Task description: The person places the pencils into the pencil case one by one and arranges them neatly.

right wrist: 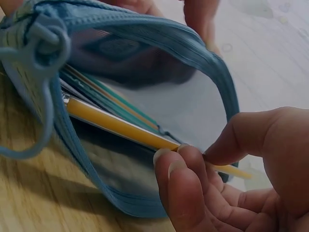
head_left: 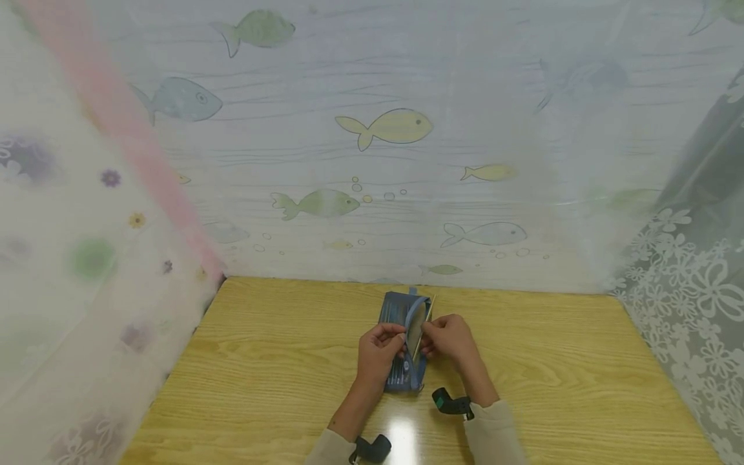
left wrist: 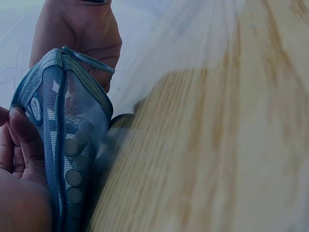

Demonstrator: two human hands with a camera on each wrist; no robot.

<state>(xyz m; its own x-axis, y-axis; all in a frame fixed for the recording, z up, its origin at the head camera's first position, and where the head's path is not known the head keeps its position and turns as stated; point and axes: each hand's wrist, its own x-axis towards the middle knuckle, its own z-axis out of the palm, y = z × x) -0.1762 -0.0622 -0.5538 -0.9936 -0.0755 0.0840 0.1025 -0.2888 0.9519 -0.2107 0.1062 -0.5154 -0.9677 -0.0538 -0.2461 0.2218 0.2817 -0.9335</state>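
A blue zippered mesh pencil case (head_left: 398, 309) lies lengthwise on the table, its mouth spread wide. My left hand (head_left: 374, 355) pinches the near-side rim of the mouth, thumb against fingers. Between the thumb and fingertips of my right hand (head_left: 452, 337) is a slim yellow pen (right wrist: 120, 126). The pen slants across the mouth, its silvery end inside the case and its thin end past my fingers. Deeper inside, several slim green and brown sticks (right wrist: 116, 99) show in the right wrist view. A blue ring-shaped zipper pull (right wrist: 47, 104) hangs at one end.
The wood-grain table (head_left: 279, 361) extends to both sides of the case. Behind it hangs a sheet printed with fish (head_left: 401, 126). A flowered curtain (head_left: 110, 258) lines the left, and a white-flowered sheer one (head_left: 712, 303) the right.
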